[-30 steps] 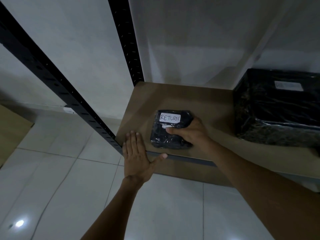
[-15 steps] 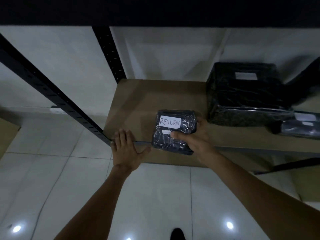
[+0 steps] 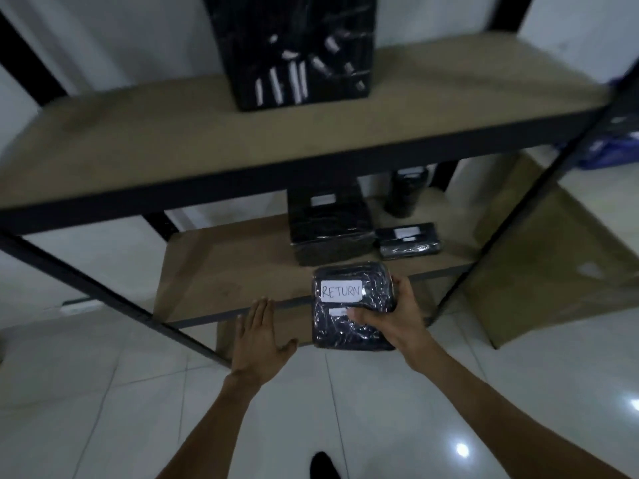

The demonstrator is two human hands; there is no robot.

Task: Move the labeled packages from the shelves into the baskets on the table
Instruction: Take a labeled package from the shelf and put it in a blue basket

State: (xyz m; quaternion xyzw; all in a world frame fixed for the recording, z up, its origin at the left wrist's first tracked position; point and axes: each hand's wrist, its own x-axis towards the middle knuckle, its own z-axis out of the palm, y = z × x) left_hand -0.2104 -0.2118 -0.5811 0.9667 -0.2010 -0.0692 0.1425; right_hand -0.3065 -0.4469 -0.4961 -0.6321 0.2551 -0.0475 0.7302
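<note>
My right hand point(image 3: 394, 319) grips a small black plastic-wrapped package point(image 3: 349, 326) with a white label reading RETURN, thumb on top and fingers round its right side. The package hangs over the front edge of the lower shelf point(image 3: 224, 271), mostly clear of the board. My left hand point(image 3: 257, 335) is spread flat with straight fingers, its fingertips at the shelf's front edge to the left of the package. No basket is in view.
On the lower shelf behind sit a large black wrapped box point(image 3: 328, 233), a flat black package point(image 3: 409, 240) and a dark cylinder point(image 3: 404, 193). The upper shelf point(image 3: 173, 143) carries another black box point(image 3: 297, 50). Black metal uprights frame the rack; white tiled floor lies below.
My right hand has drawn the RETURN package off the lower shelf toward me. My head has pulled back and up, bringing the upper shelf into view. The left hand stays at the shelf edge.
</note>
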